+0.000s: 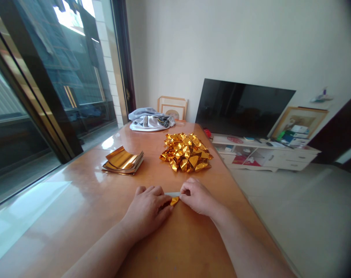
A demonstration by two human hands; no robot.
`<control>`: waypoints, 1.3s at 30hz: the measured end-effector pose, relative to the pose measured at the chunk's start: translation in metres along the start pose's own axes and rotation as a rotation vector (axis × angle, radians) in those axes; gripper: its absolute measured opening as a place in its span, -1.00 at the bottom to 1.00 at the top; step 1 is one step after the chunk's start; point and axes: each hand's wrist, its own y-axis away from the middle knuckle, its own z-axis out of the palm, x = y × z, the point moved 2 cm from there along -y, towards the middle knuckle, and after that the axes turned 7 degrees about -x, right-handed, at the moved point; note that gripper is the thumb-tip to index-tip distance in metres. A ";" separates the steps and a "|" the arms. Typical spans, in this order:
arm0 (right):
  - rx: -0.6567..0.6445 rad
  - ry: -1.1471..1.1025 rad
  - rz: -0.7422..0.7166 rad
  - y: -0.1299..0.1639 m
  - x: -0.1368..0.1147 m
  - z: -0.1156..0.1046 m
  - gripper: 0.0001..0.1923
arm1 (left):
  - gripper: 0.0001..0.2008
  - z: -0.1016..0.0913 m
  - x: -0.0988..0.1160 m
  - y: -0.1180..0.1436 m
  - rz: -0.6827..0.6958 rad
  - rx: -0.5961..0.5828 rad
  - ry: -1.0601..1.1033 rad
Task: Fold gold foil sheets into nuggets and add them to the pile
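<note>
Between my hands, low over the near part of the table, is a partly folded sheet of gold foil paper [174, 201] with a pale strip of its back showing along the far side. My left hand [149, 208] grips its left end, fingers bent over the top and thumb on the near side. At the right end my right hand [196, 197] pinches it between thumb and forefinger. Beyond the hands lies a heap of folded gold foil pieces [187, 152]. A stack of flat gold foil sheets [123, 160], curled at the edges, rests to the left of the heap.
The glossy wooden table [85, 216] runs away from me. Folded grey cloth [149, 119] lies at its far end, near a picture frame [172, 107]. Right of the table stand a low white cabinet [275, 158] and a large television [242, 108]. Glass doors [48, 77] line the left.
</note>
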 end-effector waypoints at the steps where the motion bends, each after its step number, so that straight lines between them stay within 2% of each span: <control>1: 0.001 0.005 0.003 0.000 0.000 0.000 -0.89 | -0.78 0.001 0.000 -0.001 -0.005 0.002 0.000; 10: 0.046 0.058 0.053 0.001 -0.006 0.003 -0.83 | -0.82 0.003 -0.002 -0.001 -0.014 0.002 0.002; 17: 0.045 0.065 0.065 0.003 -0.010 0.003 -0.84 | -0.86 0.005 -0.003 0.000 -0.060 0.059 0.020; 24: 0.055 0.078 0.067 0.006 -0.012 0.001 -0.84 | -0.85 0.004 -0.002 0.000 0.005 0.028 -0.012; 39: 0.062 0.037 0.096 0.005 -0.005 0.002 -0.89 | -0.84 0.003 -0.004 -0.001 0.014 -0.009 0.001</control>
